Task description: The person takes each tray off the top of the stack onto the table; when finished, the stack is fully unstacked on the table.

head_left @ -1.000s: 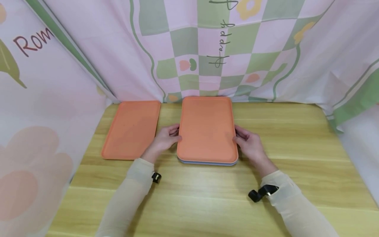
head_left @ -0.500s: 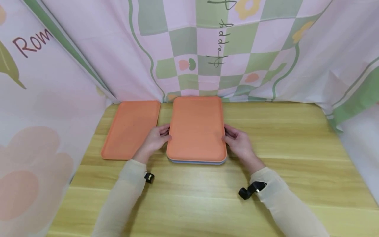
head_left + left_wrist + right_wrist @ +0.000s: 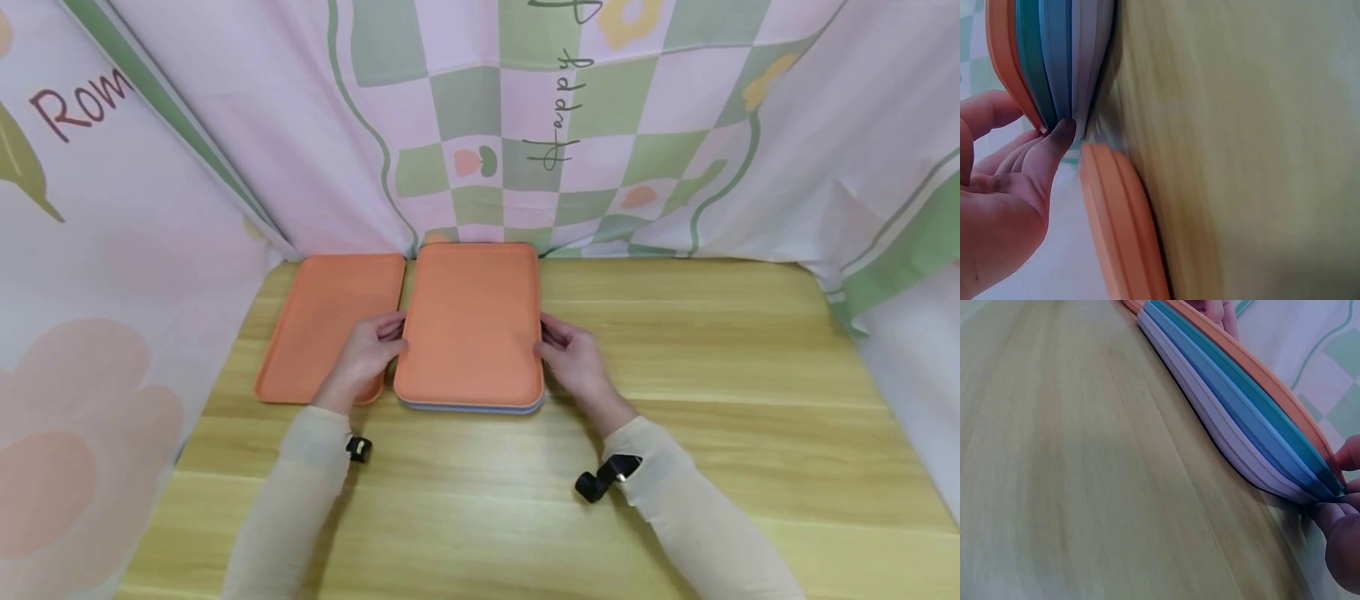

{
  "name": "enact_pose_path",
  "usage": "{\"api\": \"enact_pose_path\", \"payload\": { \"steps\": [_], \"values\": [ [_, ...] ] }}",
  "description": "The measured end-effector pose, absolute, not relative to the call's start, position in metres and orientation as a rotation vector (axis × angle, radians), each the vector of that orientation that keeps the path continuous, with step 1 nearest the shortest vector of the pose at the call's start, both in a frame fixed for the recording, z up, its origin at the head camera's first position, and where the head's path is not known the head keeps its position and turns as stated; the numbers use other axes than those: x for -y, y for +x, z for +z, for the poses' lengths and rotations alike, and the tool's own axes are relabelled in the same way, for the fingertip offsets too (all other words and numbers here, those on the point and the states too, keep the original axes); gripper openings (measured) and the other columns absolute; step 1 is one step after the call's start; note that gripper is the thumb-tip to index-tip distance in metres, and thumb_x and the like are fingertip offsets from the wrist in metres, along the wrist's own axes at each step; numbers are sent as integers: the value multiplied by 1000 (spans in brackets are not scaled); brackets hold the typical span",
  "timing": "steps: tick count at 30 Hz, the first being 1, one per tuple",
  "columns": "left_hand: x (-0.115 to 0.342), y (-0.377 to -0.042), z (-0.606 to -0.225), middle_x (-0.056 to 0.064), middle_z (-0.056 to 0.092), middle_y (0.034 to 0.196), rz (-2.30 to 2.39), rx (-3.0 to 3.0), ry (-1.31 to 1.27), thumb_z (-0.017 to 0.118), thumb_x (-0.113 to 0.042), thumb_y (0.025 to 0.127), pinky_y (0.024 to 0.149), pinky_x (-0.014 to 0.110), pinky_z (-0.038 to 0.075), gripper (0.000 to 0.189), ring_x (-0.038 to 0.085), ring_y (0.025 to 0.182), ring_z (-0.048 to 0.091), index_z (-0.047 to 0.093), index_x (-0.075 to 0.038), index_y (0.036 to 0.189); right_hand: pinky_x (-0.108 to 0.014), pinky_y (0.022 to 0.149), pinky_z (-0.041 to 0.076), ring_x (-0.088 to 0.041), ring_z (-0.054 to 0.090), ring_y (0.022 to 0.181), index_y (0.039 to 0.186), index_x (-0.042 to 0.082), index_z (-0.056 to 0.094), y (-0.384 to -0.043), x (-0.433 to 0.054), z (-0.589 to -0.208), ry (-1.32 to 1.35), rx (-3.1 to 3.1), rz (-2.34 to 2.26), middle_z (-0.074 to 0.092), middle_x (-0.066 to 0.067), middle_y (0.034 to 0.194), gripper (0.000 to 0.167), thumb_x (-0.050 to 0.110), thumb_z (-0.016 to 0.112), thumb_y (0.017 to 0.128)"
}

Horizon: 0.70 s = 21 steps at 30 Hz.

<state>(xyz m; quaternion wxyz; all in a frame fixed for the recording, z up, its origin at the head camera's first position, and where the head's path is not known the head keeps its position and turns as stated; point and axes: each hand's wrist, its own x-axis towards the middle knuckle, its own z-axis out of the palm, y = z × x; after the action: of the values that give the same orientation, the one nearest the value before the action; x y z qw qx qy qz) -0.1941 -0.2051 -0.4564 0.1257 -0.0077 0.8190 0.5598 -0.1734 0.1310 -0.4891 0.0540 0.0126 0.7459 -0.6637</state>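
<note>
A stack of rectangular trays (image 3: 468, 325), orange on top, sits near the table's back edge in the head view. Its layers show in the wrist views: orange (image 3: 1002, 44), teal (image 3: 1254, 394), blue (image 3: 1235, 409) and lavender (image 3: 1222, 428). My left hand (image 3: 367, 344) grips the stack's left edge, thumb at the upper rim and fingers at the side. The right edge is held likewise by my right hand (image 3: 576, 360). Just left of the stack lies a single orange tray (image 3: 341, 287), partly hidden under my left hand. Whether the stack touches the table cannot be told.
The wooden table (image 3: 712, 350) extends to the right and front. A checked curtain (image 3: 540, 125) hangs right behind the stack, and another printed cloth (image 3: 112, 250) closes off the left side.
Both hands have moved left with the stack, bringing it close beside the single orange tray. That tray has stayed in place.
</note>
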Motion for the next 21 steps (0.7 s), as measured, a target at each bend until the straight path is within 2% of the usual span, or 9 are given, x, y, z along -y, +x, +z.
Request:
{"api": "enact_pose_path", "payload": {
  "steps": [4,13,18,21],
  "values": [
    [212,-194,-457,27,45,166,1639,-2398,15,58,8,101,126,49,43,63,37,157,44,41,8,162,-17,105,54,-37,55,148,156,-6,51,-174,-122,-488,31,-2265,-2027,55,-26,157,57,-6,60,100],
    [224,-196,-460,26,50,162,1542,-2530,29,58,4,98,123,51,47,63,37,152,51,45,6,160,-24,110,54,-36,55,147,156,-6,51,-176,-106,-485,25,-2278,-2029,55,-26,157,59,-8,59,98],
    [230,-197,-462,28,48,164,1522,-2508,60,57,0,101,125,52,45,63,39,153,49,43,6,162,-25,110,53,-38,55,147,155,-8,51,-177,-100,-485,22,-2283,-2045,54,-28,156,59,-9,57,96],
    [233,-199,-463,29,46,164,1513,-2482,67,57,-2,104,127,53,42,62,40,155,46,41,6,163,-30,114,52,-40,54,148,155,-10,50,-176,-98,-487,1,-2288,-2047,54,-30,156,60,-9,58,96]
  ]
}}
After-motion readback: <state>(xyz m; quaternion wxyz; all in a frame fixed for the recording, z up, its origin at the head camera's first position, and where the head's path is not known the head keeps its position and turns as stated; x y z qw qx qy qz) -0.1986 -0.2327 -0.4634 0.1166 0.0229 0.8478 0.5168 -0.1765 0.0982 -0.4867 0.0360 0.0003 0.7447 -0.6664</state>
